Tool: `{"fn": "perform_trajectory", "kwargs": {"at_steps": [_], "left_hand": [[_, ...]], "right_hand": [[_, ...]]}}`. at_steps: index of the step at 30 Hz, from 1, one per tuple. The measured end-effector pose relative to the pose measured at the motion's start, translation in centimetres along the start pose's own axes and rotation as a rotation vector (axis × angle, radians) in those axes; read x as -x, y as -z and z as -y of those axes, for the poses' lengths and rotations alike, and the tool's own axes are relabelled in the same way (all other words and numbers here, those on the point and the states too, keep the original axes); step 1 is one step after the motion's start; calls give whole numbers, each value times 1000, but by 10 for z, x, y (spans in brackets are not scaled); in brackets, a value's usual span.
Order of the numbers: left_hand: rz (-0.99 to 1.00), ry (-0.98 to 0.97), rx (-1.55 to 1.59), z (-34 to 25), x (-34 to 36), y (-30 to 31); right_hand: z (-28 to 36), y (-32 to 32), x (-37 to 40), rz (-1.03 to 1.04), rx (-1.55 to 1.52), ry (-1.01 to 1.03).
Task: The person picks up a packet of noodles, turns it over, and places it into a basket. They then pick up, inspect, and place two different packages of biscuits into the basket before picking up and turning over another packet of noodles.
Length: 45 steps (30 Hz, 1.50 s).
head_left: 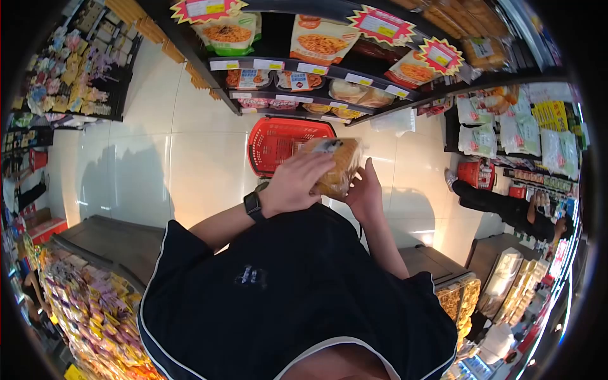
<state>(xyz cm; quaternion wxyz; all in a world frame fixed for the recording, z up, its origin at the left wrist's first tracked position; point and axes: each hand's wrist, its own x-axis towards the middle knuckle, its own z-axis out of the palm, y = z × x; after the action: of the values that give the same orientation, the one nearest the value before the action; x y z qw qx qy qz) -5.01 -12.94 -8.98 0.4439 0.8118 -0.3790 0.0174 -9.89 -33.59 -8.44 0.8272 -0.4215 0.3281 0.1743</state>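
A clear plastic package of brown bread is held in front of my chest. My left hand, with a dark watch on the wrist, lies over its left side, the fingers reaching across the wrapper. Against the package's lower right edge rests my right hand, its thumb pointing up and its fingers partly hidden behind the wrapper. Beneath the package, a red shopping basket sits on the floor, partly covered by it.
Ahead is a shelf with packaged food and price tags. Snack bins stand at the lower left. Another person is on the right near a red basket. Hanging packets line the right shelves.
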Motion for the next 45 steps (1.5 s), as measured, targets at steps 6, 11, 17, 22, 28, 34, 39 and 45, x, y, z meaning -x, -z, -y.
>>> {"fn": "perform_trajectory", "kwargs": {"at_steps": [6, 11, 17, 22, 28, 34, 39, 45], "left_hand": [[161, -113, -179, 62, 58, -82], [271, 15, -258, 110, 104, -140], [449, 635, -201, 151, 154, -182], [482, 1342, -169, 169, 245, -224], [384, 1467, -126, 167, 290, -263], [311, 1481, -144, 170, 295, -276], [291, 1496, -140, 169, 295, -283], [323, 1463, -188, 166, 291, -287]], "right_hand": [[-56, 36, -63, -41, 80, -346], [-103, 68, -130, -73, 53, -508], [-200, 164, -283, -319, 359, -292], [-246, 223, -417, -161, 247, -132], [-320, 309, -558, -195, 330, -159], [-349, 348, -612, -35, 250, -144], [-380, 393, -641, 1, 400, -169], [-397, 417, -644, -140, 710, -139]]}}
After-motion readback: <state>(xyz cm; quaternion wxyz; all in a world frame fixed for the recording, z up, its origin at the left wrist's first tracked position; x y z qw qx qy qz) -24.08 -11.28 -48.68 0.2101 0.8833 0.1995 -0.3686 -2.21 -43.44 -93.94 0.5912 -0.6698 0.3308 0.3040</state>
